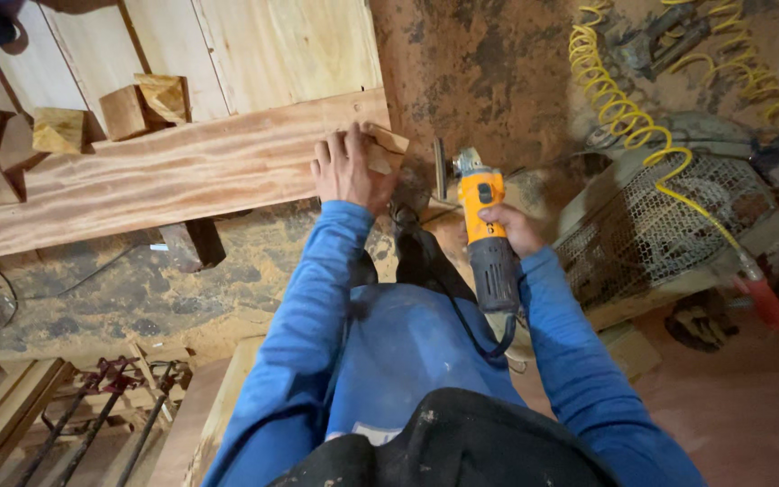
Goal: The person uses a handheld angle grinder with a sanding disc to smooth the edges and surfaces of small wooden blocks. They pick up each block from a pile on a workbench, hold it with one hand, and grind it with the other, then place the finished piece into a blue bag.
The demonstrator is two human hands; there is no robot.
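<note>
Your left hand [346,171] lies flat, fingers spread, on the right end of the long wooden plank [164,176], pressing a small wooden block [385,149] against its corner, while your right hand [511,230] is wrapped tight around the body of the yellow-and-black angle grinder [482,225], whose disc sits just right of that block. Loose wooden offcuts [142,104] rest on the far-left boards, a coiled yellow air hose [619,113] runs over the wire-mesh machine [660,225] at right, and metal clamps [110,397] lie near left.
</note>
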